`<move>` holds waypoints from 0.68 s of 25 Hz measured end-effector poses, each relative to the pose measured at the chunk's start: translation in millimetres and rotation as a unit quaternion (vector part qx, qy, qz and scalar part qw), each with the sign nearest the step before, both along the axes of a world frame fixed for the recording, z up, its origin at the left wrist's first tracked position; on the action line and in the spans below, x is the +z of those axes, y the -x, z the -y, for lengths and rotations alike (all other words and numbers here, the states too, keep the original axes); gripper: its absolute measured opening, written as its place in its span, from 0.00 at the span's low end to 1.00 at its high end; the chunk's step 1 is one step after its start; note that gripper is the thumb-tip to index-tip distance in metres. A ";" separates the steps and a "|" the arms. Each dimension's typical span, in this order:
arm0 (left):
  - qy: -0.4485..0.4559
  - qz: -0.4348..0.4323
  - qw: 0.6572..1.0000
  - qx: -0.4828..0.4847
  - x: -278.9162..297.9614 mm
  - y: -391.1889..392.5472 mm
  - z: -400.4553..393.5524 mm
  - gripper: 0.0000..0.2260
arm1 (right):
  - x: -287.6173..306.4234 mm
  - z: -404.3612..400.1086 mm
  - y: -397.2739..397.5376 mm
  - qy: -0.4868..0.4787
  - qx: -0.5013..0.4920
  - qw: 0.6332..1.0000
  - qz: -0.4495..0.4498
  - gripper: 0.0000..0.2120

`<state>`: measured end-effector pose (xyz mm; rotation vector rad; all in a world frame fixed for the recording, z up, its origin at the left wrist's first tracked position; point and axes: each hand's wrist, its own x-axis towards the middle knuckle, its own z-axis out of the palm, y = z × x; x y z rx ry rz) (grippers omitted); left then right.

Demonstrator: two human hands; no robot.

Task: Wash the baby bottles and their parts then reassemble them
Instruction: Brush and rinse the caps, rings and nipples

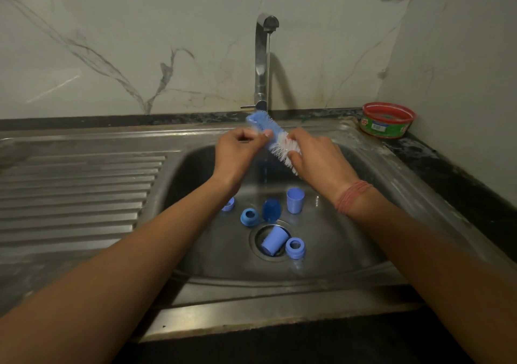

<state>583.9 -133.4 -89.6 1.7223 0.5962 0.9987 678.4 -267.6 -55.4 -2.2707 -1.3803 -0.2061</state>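
Both hands hold a blue and white bottle brush [275, 137] under the running tap [263, 61], above the steel sink [363, 223]. My left hand [240, 154] pinches the brush near its blue end. My right hand [316, 156] grips the white bristles at the lower end. On the sink floor lie several blue bottle parts: an upright cup [295, 200], a darker cap [271, 209], a ring [249, 217], another ring [295, 248], a cup on its side [274, 240] over the drain, and a piece [228, 203] partly hidden behind my left forearm.
A ribbed steel draining board [75, 195] stretches to the left of the basin. A red and green tub [387, 120] stands on the dark counter at the back right. A marble wall rises behind the tap and on the right.
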 end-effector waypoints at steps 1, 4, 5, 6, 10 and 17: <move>-0.026 -0.006 1.000 -0.004 -0.2 -2.1 3.3 0.08 | 0.6 1.4 -1.7 -0.002 -0.005 1.000 -0.003 0.15; -0.145 -0.045 0.988 0.005 -1.7 -6.0 8.7 0.08 | 2.7 3.4 -6.6 -0.002 -0.009 1.000 -0.017 0.17; -0.185 -0.067 0.980 0.011 -2.9 -7.2 10.4 0.09 | 3.3 3.8 -8.0 0.000 -0.010 1.000 -0.019 0.17; -0.215 -0.089 0.972 0.020 -4.2 -7.9 11.8 0.12 | 3.4 3.6 -8.8 0.001 -0.011 1.000 -0.020 0.17; -0.244 -0.083 0.963 0.081 -0.5 -5.5 12.2 0.14 | 3.5 2.1 -3.6 -0.001 -0.005 1.000 -0.015 0.16; -0.294 -0.087 0.949 0.076 0.8 -0.9 12.4 0.12 | 1.6 1.1 -3.9 -0.013 -0.002 1.000 -0.023 0.16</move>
